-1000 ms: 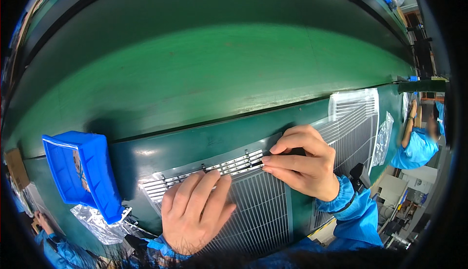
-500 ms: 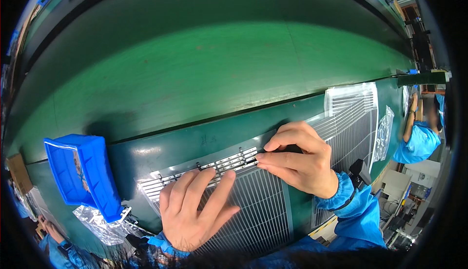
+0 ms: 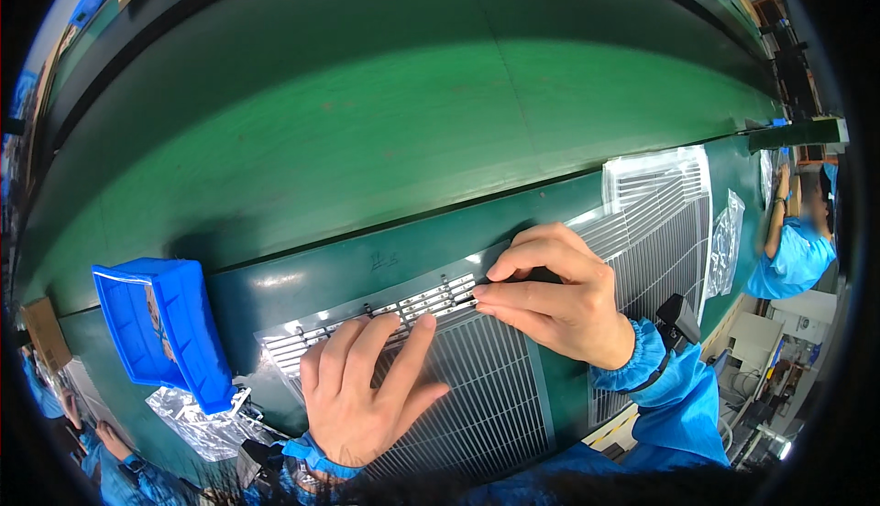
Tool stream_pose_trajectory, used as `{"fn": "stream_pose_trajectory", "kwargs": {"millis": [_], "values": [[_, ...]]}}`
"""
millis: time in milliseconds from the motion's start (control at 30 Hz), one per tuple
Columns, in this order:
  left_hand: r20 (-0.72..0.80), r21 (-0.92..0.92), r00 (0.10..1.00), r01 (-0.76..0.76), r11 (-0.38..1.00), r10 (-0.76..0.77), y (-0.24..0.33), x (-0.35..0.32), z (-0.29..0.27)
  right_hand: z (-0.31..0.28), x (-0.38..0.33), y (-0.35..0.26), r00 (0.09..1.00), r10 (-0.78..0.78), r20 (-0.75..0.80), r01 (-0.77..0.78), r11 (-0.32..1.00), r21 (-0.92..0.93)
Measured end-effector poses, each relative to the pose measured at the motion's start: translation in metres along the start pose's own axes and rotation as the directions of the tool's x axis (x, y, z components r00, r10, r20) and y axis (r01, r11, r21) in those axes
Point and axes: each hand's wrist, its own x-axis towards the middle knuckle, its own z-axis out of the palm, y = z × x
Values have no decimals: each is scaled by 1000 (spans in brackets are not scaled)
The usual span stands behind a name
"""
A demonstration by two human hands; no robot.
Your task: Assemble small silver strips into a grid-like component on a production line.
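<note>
Left hand (image 3: 362,396): lies flat, palm down, on the striped sheet (image 3: 477,387) — fingers (image 3: 403,355) spread apart and stretched toward the sheet's upper edge, gripping nothing.
Right hand (image 3: 559,295): rests on the same sheet to the right of the left hand; thumb and forefinger are pressed together on a small dark piece (image 3: 467,301) at the sheet's pale upper band, the other fingers curled close beside them.
Striped sheet: a thin grey panel with fine dark parallel lines, lying flat on the near dark-green desk (image 3: 302,277), tilted so its top edge rises toward the right; both hands touch it.
Upper band (image 3: 367,318): a pale strip of short slots along the sheet's top edge, running from beside the bin to the right hand's fingertips.
Second sheet (image 3: 665,222): the same striped kind, under clear film, just right of the right hand and reaching the desk's far edge.
Blue bin (image 3: 160,327): an open plastic tray at the left, near the sheet's left corner but apart from it.
Clear bag (image 3: 206,423): crumpled plastic below the bin, beside the left wrist.
Green belt (image 3: 412,112): a broad lighter-green surface beyond the desk.
Another person (image 3: 793,249): in blue sleeves at the far right, well apart — their hands are not on these sheets.
</note>
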Motion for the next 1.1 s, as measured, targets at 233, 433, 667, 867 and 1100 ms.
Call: {"fn": "stream_pose_trajectory", "kwargs": {"millis": [233, 433, 667, 867, 1100], "values": [[18, 14, 1000, 2, 1000, -3, 1, -1, 0, -1, 0, -1, 1000, 2, 0, -2, 1000, -6], [27, 42, 1000, 5, 999, -6, 2, -1, -1, 1, 0, -2, 1000, 5, -6, -6, 1000, -15], [-1, 85, 1000, 1, 996, -1, 5, 3, 1, 1, 1, -1, 1000, -11, -12, 11, 1000, -25], [1, 78, 1000, 14, 997, -14, 8, 8, -1, 2, -2, 0, 1000, 2, -19, -3, 1000, -19], [18, 87, 999, 31, 996, -33, 11, 11, -2, 1, 0, 0, 1000, -21, -17, 21, 1000, 18]]}}
